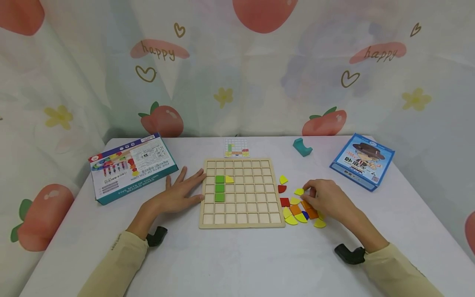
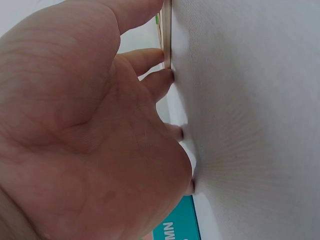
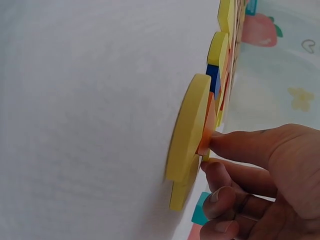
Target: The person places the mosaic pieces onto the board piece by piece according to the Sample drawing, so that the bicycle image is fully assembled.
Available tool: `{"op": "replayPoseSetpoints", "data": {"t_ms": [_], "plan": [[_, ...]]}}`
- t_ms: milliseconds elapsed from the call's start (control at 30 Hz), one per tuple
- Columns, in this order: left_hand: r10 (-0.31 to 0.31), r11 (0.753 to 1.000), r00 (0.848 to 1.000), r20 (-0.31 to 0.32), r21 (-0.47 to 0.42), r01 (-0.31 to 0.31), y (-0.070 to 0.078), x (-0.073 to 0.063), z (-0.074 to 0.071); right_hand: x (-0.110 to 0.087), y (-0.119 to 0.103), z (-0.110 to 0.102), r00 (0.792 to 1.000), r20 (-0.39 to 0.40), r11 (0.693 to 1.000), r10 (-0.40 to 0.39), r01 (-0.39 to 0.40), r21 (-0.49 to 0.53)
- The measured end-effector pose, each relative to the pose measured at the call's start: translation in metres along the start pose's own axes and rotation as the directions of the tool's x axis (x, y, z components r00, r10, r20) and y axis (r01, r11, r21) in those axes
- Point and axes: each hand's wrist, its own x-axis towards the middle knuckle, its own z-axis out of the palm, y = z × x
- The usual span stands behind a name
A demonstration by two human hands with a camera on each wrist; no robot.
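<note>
My left hand (image 1: 180, 193) lies with fingers spread on the table, its thumb and a fingertip against the left edge of the wooden grid board (image 1: 241, 227). In the left wrist view the palm of that hand (image 2: 100, 130) fills much of the frame. Green square tiles (image 1: 219, 188) stand in a column on the board, with a yellow tile (image 1: 229, 179) right of the top one. My right hand (image 1: 328, 199) has its thumb and index finger at an orange tile (image 3: 207, 125) in the loose pile, seemingly pinching it. Yellow quarter-round tiles (image 3: 189, 130) lie close by.
Red tiles (image 1: 284, 202) and a blue tile (image 1: 305, 215) lie right of the board. A pattern card (image 1: 236, 147) is behind it. A teal curved block (image 1: 302, 147), a blue box (image 1: 363, 161) and a bead-set box (image 1: 131, 167) stand farther out.
</note>
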Motion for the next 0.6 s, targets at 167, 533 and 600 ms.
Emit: {"op": "replayPoseSetpoints", "data": {"t_ms": [167,533,600], "plan": [[0.003,1.0,1.0,0.001,-0.001,-0.003,0.0009,-0.0002,-0.0002,-0.0006,0.0011,0.0008,1.0,-0.015,1.0,-0.006,0.006,0.004],[-0.006,1.0,1.0,0.0,0.0,0.006,0.0003,0.0001,0.0,-0.0003,0.0022,0.0015,0.999,-0.041,1.0,-0.024,0.024,0.009],[-0.001,1.0,1.0,0.0,-0.002,0.001,0.0004,0.0,0.0001,-0.0004,0.002,0.0014,0.999,-0.043,1.0,-0.028,0.029,0.007]]}}
